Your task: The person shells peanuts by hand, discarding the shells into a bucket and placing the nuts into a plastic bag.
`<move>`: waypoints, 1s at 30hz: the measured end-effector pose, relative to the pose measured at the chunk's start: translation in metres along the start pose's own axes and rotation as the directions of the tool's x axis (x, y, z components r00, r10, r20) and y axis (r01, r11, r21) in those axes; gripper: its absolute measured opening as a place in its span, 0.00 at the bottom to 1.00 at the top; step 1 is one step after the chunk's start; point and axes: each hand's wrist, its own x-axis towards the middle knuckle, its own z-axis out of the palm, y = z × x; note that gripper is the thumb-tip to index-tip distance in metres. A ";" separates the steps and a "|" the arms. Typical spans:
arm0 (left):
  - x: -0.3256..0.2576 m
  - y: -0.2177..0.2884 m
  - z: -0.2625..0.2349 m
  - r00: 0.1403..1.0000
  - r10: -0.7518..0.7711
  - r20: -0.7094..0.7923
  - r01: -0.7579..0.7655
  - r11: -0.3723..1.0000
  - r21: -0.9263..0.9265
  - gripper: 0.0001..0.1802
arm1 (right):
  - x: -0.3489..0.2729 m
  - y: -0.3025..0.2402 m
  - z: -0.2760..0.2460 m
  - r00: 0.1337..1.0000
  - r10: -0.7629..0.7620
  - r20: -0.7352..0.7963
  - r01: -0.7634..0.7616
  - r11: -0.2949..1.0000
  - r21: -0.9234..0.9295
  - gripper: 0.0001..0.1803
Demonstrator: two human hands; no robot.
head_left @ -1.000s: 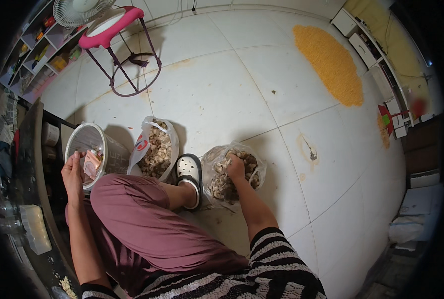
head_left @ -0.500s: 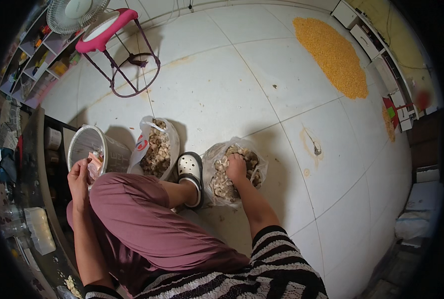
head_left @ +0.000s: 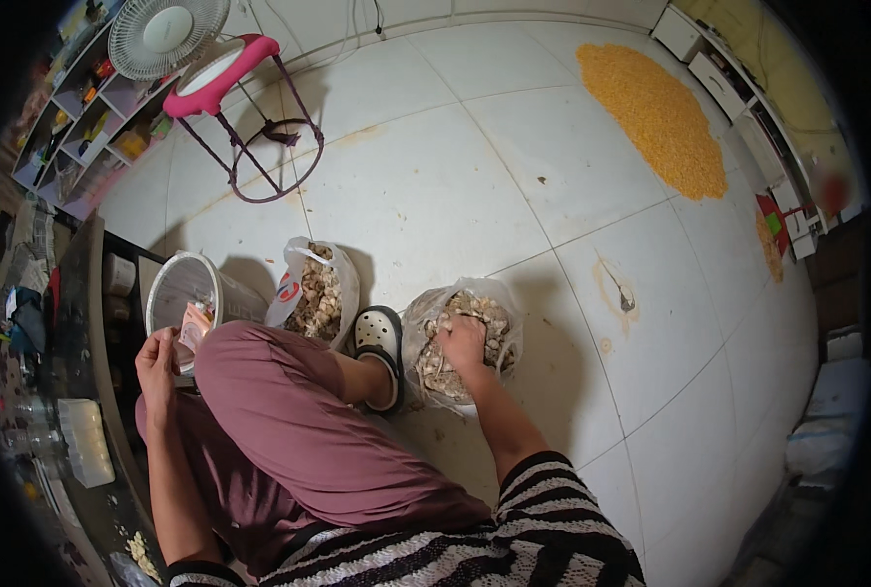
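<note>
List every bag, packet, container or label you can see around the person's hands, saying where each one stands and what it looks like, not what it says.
Clear plastic bag: on the floor by the shoe, full of pale pieces, right hand inside.
Printed plastic bag: left of the shoe, open, white with red and blue marks.
Round clear tub: far left, by the left hand.
Small orange packet: in the tub.

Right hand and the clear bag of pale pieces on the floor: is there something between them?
Nothing visible. The right hand is already inside the open clear bag, resting on the pale pieces. The white clog stands just left of the bag, beside it, not in between.
</note>
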 end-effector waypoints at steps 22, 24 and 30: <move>-0.009 0.031 -0.013 0.979 0.052 0.198 0.014 0.949 -0.316 0.12 | 0.052 -0.321 -0.148 0.781 -0.552 0.292 0.023 0.492 0.870 0.26; -0.010 0.039 -0.017 0.971 0.075 0.227 0.028 0.907 -0.420 0.13 | 0.045 -0.357 -0.132 0.678 -0.599 0.426 -0.107 0.493 0.863 0.30; -0.017 0.029 -0.025 0.951 0.192 0.241 -0.058 0.880 -0.471 0.16 | 0.030 -0.399 -0.087 0.479 -0.595 0.645 -0.168 0.659 0.733 0.29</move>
